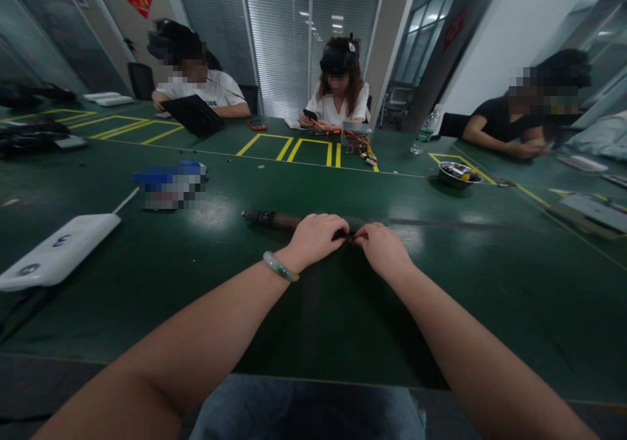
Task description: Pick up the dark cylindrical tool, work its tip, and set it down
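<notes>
A slim, straight tool with a brown body and a dark tapered tip, much like an electric screwdriver (pixel 272 219), lies on the green table with its tip to the left. My left hand (pixel 319 234) is closed over its right-hand part and hides it. A small black piece (pixel 339 234) shows between the left thumb and fingers. Close beside, my right hand (pixel 385 247) is pinched shut near a small dark end (pixel 350 238); what its fingertips hold is too small to make out. The fingertips of both hands nearly meet.
A white power bank (pixel 61 247) with a cable lies left, a blue-and-white pack (pixel 171 184) beyond it. Farther off are a metal bowl (pixel 458 177) with items, a water bottle (pixel 426 130) and coloured wires (pixel 360 146). Several people sit around the table.
</notes>
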A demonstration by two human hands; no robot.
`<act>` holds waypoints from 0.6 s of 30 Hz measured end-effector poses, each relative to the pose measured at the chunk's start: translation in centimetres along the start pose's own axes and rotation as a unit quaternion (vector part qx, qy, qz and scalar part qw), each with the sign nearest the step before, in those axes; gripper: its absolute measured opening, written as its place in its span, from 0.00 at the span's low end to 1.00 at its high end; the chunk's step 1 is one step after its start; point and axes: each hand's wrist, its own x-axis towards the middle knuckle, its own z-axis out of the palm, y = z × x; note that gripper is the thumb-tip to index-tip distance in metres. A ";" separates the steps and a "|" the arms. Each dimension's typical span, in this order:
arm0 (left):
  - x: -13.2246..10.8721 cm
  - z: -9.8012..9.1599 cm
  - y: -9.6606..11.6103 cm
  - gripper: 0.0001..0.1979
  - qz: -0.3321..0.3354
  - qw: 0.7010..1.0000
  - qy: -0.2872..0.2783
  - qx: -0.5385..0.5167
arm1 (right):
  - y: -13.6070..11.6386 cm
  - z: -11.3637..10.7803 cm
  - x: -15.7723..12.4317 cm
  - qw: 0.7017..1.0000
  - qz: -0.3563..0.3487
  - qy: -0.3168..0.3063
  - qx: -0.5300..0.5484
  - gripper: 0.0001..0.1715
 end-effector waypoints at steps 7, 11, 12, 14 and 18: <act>0.0 0.1 -0.1 0.08 0.005 1.000 0.000 -0.003 | 0.4 0.1 0.3 0.998 0.028 0.021 0.047 0.06; 0.0 0.0 0.0 0.08 0.000 1.000 -0.002 0.004 | 0.2 0.1 0.3 0.999 0.024 0.023 0.039 0.06; 0.0 0.0 0.0 0.08 -0.001 1.000 -0.001 0.005 | 0.2 0.1 0.3 0.999 0.021 0.023 0.038 0.05; 0.0 0.0 0.0 0.08 -0.002 1.000 0.000 0.004 | 0.2 0.1 0.3 0.999 0.015 0.020 0.036 0.05; 0.0 0.0 0.0 0.08 -0.001 1.000 0.000 -0.006 | 0.1 0.2 0.3 0.999 0.017 0.009 0.048 0.05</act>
